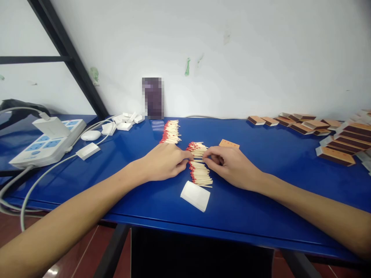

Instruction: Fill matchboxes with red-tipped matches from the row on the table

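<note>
Red-headed matchsticks [200, 172] lie side by side in a row in front of me, heads to the left. My left hand [166, 161] is closed, its thumb and index finger at the red-head end of the row. At the plain wooden ends, my right hand [228, 164] pinches with curled fingers. Between the two sets of fingertips a few matchsticks stretch across a narrow gap in the row. Just below lies a white matchbox tray [195, 196]. Partly hidden behind my right hand is an orange matchbox sleeve [229, 144]. A second pile of matchsticks [171, 131] rests beyond my left hand.
Several matchbox sleeves [314, 124] lie along the wall, with stacked matchboxes [352, 141] at the far right. White trays [124, 126] are heaped at the back left. A power strip [49, 143] with cables and a white earbud case [91, 135] sit on the left.
</note>
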Demonstrator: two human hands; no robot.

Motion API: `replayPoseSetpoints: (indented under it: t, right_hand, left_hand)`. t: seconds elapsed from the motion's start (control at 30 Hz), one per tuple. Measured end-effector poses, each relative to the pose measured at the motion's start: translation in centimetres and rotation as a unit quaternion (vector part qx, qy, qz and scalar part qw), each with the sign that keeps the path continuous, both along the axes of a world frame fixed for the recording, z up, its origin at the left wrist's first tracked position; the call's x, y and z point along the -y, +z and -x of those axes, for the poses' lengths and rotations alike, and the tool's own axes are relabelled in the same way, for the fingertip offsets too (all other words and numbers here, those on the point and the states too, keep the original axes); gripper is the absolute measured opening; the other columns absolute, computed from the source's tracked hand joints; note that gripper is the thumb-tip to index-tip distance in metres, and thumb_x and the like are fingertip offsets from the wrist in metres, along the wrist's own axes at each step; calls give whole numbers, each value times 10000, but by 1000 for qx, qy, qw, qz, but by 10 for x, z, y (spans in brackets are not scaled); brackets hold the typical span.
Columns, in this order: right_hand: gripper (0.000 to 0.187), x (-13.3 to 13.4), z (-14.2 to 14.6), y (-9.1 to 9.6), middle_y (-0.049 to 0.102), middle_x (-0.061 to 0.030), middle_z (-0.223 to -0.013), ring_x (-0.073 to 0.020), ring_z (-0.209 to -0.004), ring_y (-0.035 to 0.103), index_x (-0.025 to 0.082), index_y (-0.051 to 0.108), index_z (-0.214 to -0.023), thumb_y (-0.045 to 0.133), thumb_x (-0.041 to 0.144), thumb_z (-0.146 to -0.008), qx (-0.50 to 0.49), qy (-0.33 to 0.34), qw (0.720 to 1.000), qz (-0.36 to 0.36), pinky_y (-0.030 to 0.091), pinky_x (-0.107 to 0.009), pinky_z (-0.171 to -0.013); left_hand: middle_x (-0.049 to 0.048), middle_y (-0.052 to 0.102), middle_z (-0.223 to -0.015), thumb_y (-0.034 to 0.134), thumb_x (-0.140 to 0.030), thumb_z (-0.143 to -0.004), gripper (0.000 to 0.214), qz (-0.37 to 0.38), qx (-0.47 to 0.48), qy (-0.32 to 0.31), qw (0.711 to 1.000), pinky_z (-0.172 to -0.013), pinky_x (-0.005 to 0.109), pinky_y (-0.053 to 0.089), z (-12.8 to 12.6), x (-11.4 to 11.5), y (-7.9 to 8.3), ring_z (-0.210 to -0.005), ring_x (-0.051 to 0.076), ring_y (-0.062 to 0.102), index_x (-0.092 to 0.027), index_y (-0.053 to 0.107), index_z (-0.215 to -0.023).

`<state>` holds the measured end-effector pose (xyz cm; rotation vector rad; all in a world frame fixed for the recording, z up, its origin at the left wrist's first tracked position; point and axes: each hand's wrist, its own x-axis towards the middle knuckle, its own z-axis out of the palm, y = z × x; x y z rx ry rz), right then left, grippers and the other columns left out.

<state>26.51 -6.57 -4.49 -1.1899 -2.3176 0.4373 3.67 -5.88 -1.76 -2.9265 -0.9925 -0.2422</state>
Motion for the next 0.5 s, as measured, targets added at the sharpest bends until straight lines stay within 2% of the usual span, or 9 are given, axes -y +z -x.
replayPoseSetpoints:
  t: [0.17,0.37,0.5]
  right_hand:
    - [146,1,-1,0,460,47,-577,-113,-520,414,199,617,-795,508,226,-888,6,25,1000,-1,311,-265,-525]
    - [149,2,-2,2,462,48,-577,-113,-516,420,198,622,-808,493,208,-883,6,37,999,1,325,-268,-538]
    - [144,3,-2,2,459,49,-575,-117,-524,432,199,624,-833,487,194,-875,-1,50,999,1,332,-268,-546]
  left_hand:
    - [-30,593,-599,476,-147,-879,217,-1,1,-10,1000,-514,255,284,0,0,0,-523,114,513,-207,675,-939]
    - [-25,613,-622,476,-152,-892,234,-5,2,-1,1000,-532,251,296,0,0,-1,-540,118,531,-207,667,-1015]
    - [-24,600,-611,473,-170,-906,201,-10,-5,-5,1000,-522,254,286,-1,0,-2,-532,115,528,-197,666,-952]
